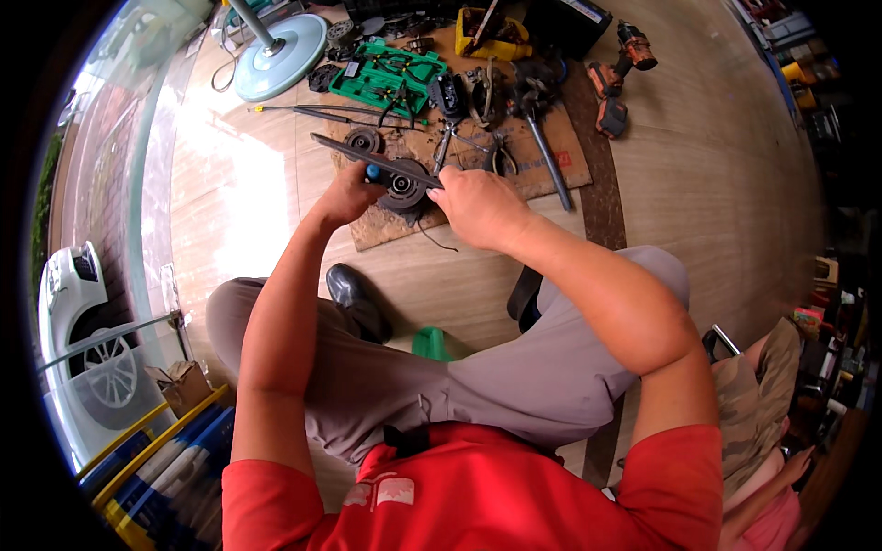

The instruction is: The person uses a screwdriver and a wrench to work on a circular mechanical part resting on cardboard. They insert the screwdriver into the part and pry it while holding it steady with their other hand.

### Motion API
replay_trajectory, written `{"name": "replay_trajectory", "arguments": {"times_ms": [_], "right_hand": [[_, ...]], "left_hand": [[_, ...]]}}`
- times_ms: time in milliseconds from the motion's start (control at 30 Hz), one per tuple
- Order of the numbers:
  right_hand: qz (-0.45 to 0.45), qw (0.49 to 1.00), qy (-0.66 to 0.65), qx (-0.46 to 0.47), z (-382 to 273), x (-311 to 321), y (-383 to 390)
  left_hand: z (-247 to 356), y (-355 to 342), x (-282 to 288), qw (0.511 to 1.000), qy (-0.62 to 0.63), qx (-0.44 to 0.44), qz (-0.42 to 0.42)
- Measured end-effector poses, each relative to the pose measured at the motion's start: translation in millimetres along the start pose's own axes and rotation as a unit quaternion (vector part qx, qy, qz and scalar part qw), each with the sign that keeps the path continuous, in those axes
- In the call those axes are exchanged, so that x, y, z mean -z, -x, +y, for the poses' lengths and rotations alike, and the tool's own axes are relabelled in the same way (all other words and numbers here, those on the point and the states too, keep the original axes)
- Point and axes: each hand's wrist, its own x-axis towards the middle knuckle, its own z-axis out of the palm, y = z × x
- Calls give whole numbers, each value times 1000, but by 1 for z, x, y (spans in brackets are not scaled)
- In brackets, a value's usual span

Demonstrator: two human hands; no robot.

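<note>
My left hand (347,195) grips a screwdriver with a blue handle (372,172), its tip against a round black motor part (402,186). My right hand (480,204) holds that motor part from the right side. A long dark fan blade (367,154) runs across the top of the part, up and to the left. Both hands are raised above a brown cardboard sheet (386,225) on the wooden floor. My knees and black shoes lie below the hands.
A green tool case (386,78), pliers (501,151), a long wrench (549,156), a yellow box (496,41) and orange cordless drills (611,87) lie beyond the cardboard. A round fan base (280,41) stands far left. Another person sits at lower right (767,413).
</note>
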Motion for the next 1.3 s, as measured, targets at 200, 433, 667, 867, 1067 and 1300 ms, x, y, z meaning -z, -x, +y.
{"name": "replay_trajectory", "arguments": {"times_ms": [200,433,667,867,1067,1300], "right_hand": [[11,1000,-14,-7,4,6,-4],[-8,1000,1,0,0,8,-2],[-9,1000,2,2,-1,8,-2],[-14,1000,1,-5,0,7,-2],[-15,1000,-7,-3,-4,9,0],[-10,1000,1,3,1,-8,1]], "left_hand": [[-8,-3,1,999,-26,-16,45],[-8,-8,1,995,-41,-32,89],[-14,-9,-3,990,-65,-54,114],[-1,-5,-5,996,-10,-12,89],[-8,-5,-8,994,12,-36,107],[-15,-7,-11,989,-9,-79,125]]}}
